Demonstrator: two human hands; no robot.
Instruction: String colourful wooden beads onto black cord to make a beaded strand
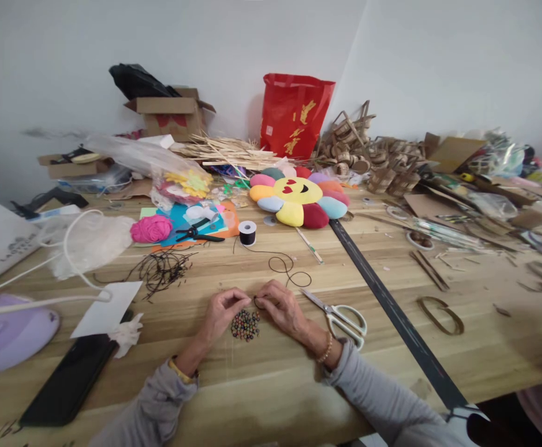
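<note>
My left hand [224, 311] and my right hand [282, 308] face each other over the table, fingertips nearly meeting. Both are closed in a pinch on a thin black cord [256, 303], a short bit of which shows between them. Whether a bead sits on it is too small to tell. Just below the fingertips lies a small pile of dark multicoloured beads [245, 325]. Scissors [344, 318] with white handles rest beside my right wrist. A spool of black cord [247, 233] stands behind the hands, and a loose curl of cord [289, 268] lies to its right.
A tangle of cut black cords [161, 272], pliers [198, 233] and pink yarn [151, 229] lie back left. A black phone [68, 382] is at front left. Behind are a flower cushion [299, 196] and a red bag [293, 118]. A dark strip [392, 304] crosses the table at right.
</note>
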